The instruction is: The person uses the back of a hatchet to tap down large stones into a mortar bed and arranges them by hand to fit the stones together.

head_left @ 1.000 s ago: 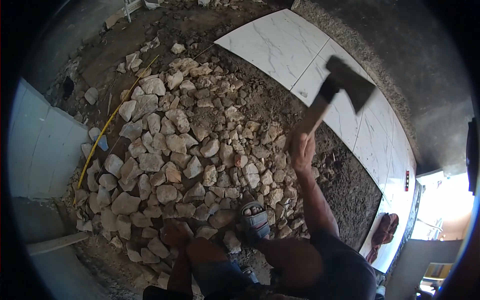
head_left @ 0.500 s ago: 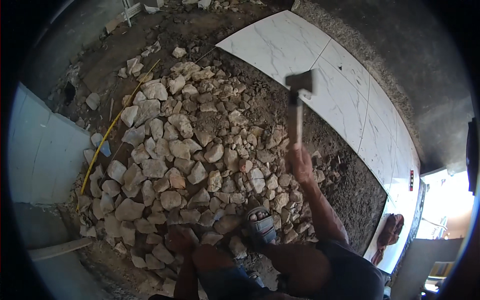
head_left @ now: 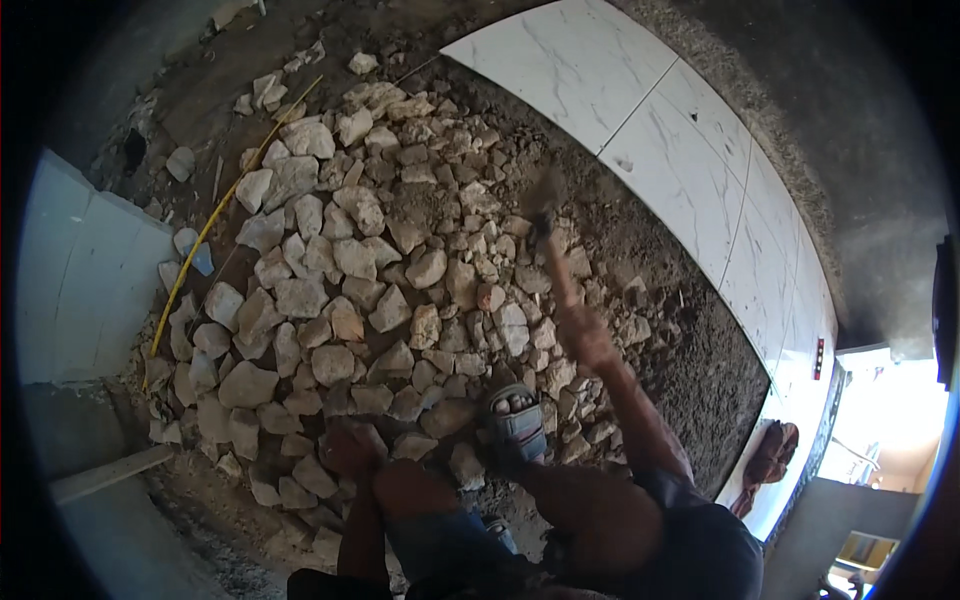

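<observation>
My right hand (head_left: 588, 338) grips the wooden handle of a hammer (head_left: 562, 275), whose dark head is smeared by motion over the small broken stones (head_left: 487, 250). Low in front of my left knee, my left hand (head_left: 352, 447) is closed among the larger pale stones (head_left: 332, 364). What it holds, if anything, cannot be made out in the shadow. My sandalled foot (head_left: 518, 422) stands on the stones between my two hands.
White marbled tiles (head_left: 690, 160) border the dark soil on the right. A crumpled reddish-brown cloth (head_left: 773, 455) and a small red level (head_left: 819, 358) lie on them. A yellow strip (head_left: 205, 232) runs along the stones' left side, near a pale panel (head_left: 95, 270).
The hammer has swung down and left from above the tile edge to over the stones. My left hand has shifted slightly up and left. The view has tilted a little.
</observation>
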`<move>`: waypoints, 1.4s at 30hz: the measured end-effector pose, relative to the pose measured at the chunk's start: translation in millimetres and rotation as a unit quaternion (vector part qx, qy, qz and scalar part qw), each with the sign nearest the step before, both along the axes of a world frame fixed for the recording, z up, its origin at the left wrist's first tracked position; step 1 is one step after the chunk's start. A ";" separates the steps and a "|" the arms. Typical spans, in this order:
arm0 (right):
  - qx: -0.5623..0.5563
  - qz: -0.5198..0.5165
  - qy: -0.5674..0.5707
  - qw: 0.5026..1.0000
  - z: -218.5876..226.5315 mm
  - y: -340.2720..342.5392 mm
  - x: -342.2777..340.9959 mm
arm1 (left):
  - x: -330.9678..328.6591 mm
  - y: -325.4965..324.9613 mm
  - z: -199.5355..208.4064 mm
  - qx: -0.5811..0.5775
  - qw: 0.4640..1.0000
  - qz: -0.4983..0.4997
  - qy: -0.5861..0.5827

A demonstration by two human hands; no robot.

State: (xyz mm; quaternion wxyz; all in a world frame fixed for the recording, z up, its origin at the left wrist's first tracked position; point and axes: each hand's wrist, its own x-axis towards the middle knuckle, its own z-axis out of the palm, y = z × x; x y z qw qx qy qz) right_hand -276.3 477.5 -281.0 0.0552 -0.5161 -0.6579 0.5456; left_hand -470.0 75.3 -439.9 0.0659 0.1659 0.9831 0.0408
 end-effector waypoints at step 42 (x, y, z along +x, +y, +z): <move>0.207 -0.018 0.536 0.818 104.9 8.6 -86.4 | 0.0 -8.8 -22.6 0.058 0.995 -0.009 0.085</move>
